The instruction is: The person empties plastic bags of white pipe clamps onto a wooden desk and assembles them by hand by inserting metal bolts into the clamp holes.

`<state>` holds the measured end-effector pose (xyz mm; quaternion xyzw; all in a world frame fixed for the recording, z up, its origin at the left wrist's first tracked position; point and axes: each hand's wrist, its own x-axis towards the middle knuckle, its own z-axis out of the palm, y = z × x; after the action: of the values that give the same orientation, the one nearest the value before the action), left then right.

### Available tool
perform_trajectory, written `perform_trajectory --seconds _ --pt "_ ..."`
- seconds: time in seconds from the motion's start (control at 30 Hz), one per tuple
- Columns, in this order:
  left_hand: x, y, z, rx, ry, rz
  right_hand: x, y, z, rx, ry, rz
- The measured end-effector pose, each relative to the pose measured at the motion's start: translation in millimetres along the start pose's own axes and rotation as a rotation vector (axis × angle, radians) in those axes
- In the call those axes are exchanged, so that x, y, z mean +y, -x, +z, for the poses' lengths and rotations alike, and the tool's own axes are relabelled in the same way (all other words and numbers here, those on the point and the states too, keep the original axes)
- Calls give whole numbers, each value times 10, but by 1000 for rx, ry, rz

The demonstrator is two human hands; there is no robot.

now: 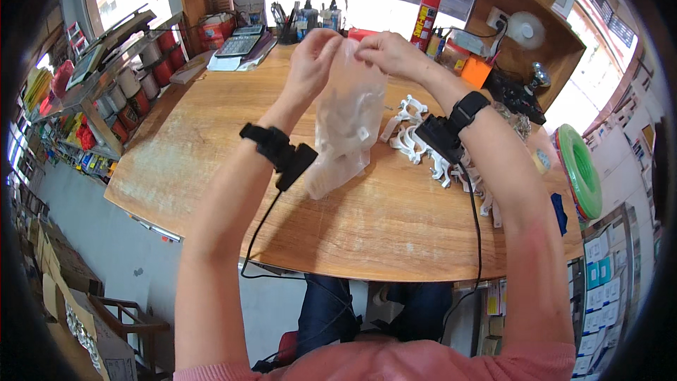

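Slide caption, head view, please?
Left hand and right hand hold a translucent bag by its top, near white clips on a desk.

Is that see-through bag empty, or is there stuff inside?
Not empty: pale pieces show through the cloudy plastic bag, and the left hand and right hand hold it near its top.

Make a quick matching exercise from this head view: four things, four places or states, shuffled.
Things
1. calculator
2. plastic bag
3. clips
4. coil

Places and states
A. white, lying loose on the desk
B. green, at the right-hand side of the desk
C. held near its top by the left hand and the right hand
D. at the back left of the desk, by some papers

Pairs: 1-D, 2-C, 3-A, 4-B
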<state>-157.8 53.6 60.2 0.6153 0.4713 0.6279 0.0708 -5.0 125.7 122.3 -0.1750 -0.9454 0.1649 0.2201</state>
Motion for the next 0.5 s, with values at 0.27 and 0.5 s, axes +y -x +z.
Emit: perform_trajectory --seconds 0.27,0.5 --pt "-171 622 87 174 358 -709 28 -225 -452 466 299 -83" --pt "-576 876 182 97 519 -904 -284 -123 -570 505 384 -6"
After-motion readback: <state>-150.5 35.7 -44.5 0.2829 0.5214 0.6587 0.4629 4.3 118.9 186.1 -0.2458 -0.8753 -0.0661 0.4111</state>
